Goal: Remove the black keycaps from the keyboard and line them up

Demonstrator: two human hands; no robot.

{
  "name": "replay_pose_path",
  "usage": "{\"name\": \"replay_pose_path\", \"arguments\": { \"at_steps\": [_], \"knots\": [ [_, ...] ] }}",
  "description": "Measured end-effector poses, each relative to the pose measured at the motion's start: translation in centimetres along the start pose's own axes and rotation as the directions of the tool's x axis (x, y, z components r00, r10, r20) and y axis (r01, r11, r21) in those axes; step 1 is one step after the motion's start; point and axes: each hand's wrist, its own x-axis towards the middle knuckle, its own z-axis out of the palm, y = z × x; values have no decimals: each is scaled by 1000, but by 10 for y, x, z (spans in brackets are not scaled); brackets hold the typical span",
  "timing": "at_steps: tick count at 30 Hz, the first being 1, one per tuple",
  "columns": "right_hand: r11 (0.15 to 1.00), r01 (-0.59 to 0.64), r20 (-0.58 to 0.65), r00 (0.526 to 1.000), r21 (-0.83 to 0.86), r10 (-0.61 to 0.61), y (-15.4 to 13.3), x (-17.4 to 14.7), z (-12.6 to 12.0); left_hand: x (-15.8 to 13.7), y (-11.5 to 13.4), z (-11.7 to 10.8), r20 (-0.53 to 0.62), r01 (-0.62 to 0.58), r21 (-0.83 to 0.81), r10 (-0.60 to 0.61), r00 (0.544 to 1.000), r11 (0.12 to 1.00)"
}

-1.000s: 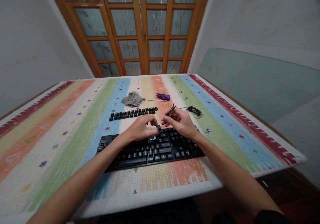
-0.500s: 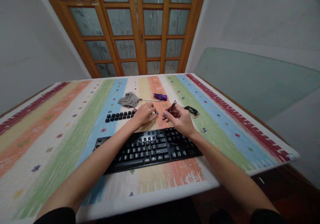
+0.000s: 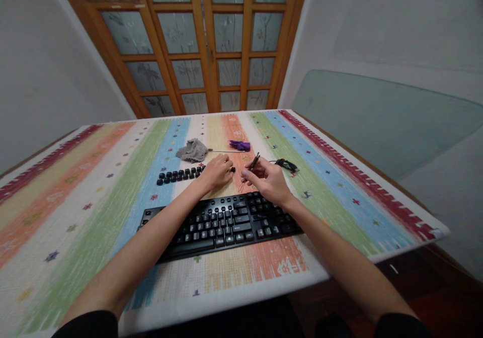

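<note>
Left hand off the board and at the keycap rows

Head view. Over the last second the left hand [image 3: 218, 173] has moved from the upper keys of the black keyboard [image 3: 226, 227] to the table beyond it, at the right-hand end of two keycap rows [image 3: 180, 177]. A small black keycap [image 3: 233, 169] shows just beside its fingertips. The fingers are curled with their tips low; whether they pinch that piece or only rest near it cannot be told (the hand also hides part of the rows). Judged from this, attention has passed from the board to the loose caps.

The right hand [image 3: 268, 179] has hardly changed its pose: thumb and fingers pinch a slim dark tool [image 3: 255, 161], tilted, with fine wires apparently hanging below. It is near the keyboard's far edge, apart from the left hand.

The keyboard lies across the near part of the striped tablecloth [image 3: 113, 217], partly under the left forearm. Beyond the rows: a crumpled grey cloth [image 3: 192, 150], a thin rod [image 3: 226, 151] and a purple bundle [image 3: 240, 146]. A coiled black cable [image 3: 287, 165] lies just past the right hand.
</note>
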Motion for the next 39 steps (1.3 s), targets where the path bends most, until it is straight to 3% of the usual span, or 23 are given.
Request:
{"name": "replay_pose_path", "arguments": {
  "at_steps": [25,30,39],
  "knots": [
    [999,25,56,998,-34,-23,3,0,-1,1,-2,1,-3,80,-11,-80,997,997],
    [997,23,163,987,-73,-11,-1,0,-5,0,-3,3,-4,84,-11,-84,996,996],
    [992,68,379,925,-102,-24,-2,0,-9,0,-5,0,13,79,1,-79,997,997]
  ]
}}
